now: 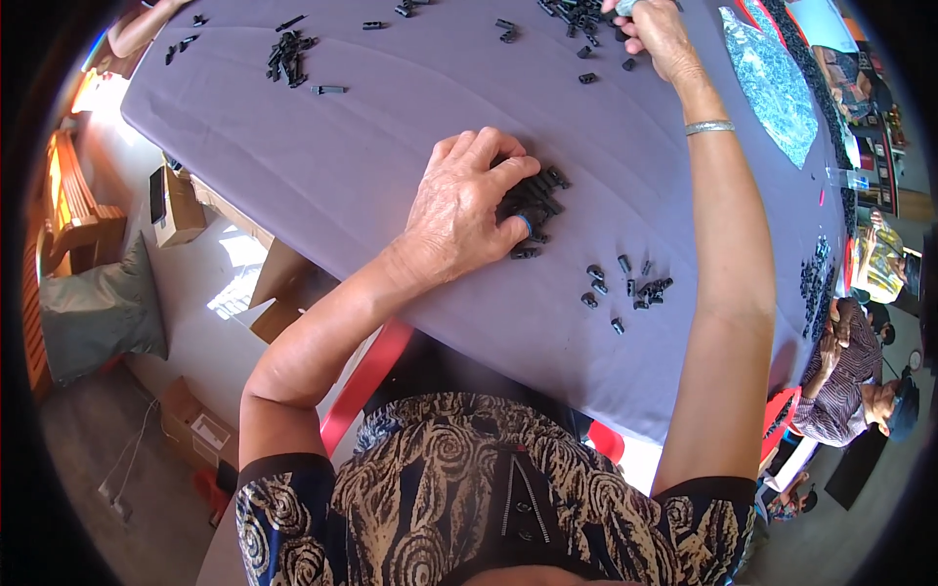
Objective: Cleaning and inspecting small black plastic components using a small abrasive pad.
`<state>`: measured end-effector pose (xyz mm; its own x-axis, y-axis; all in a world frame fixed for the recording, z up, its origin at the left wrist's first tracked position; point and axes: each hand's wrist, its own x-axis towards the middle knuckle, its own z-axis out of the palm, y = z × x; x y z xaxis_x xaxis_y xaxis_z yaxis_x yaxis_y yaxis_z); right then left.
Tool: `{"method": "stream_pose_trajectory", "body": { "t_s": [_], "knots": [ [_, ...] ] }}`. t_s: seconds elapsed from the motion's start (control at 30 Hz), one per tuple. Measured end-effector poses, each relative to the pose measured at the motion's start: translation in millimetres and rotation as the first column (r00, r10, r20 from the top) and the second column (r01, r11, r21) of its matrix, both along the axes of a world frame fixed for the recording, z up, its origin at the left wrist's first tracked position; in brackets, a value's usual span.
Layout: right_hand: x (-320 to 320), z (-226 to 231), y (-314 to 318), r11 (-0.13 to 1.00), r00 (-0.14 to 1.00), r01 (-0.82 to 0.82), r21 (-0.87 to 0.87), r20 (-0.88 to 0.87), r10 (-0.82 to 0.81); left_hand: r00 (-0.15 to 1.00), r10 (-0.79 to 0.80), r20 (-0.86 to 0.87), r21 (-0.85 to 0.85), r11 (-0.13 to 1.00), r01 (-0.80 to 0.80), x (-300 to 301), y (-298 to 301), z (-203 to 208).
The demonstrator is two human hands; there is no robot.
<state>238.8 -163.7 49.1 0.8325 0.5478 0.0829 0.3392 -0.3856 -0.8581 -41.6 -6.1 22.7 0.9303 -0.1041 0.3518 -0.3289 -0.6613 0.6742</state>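
My left hand [459,200] rests on the cloth with its fingers curled around a heap of small black cylindrical parts [549,191]. Something blue shows at the thumb tip, and the fingers cover part of the heap. At the top edge my right hand [662,39] reaches over a larger heap of black parts [576,15]. Its fingers are bent inward, with a pale greenish thing [623,7] at the tips; what they grip is partly cut off by the frame. A loose group of black parts [643,291] lies between my forearms.
The grey-purple tablecloth [362,146] carries another black heap [288,57] at far left. A shiny bluish plastic bag [777,93] lies at right, near more black parts [817,278]. Another person's arm [142,27] is at upper left; several people sit at right. Cardboard boxes [176,207] stand on the floor.
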Motion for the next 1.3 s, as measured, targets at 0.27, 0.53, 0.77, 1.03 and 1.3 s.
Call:
{"method": "stream_pose_trajectory", "body": {
  "t_s": [0.27, 0.53, 0.77, 1.03, 1.3],
  "knots": [
    [20, -25, 6, 0.912, 0.943, -0.32, 0.255, -0.01, 0.333, 1.0, 0.006, -0.007, -0.002, 1.0, -0.006, 0, 1, -1],
    [-20, 13, 28, 0.953, 0.982, 0.093, -0.289, 0.182, -0.041, 1.0, 0.006, 0.028, -0.019, 1.0, -0.006, -3, 1, -5],
    [-9, 10, 19, 0.949, 0.952, 0.085, -0.304, 0.306, 0.013, 1.0, -0.003, 0.031, -0.019, 1.0, 0.004, -1, 1, -4],
    [-15, 18, 29, 0.871, 0.8, 0.047, -0.489, 0.541, 0.261, 1.0, -0.009, 0.026, -0.035, 0.999, 0.01, -1, 1, -3],
    [-39, 36, 46, 0.777, 0.792, 0.032, -0.629, 0.491, 0.364, 1.0, 0.01, 0.025, -0.022, 1.0, -0.01, -2, 2, -2]
  ]
}}
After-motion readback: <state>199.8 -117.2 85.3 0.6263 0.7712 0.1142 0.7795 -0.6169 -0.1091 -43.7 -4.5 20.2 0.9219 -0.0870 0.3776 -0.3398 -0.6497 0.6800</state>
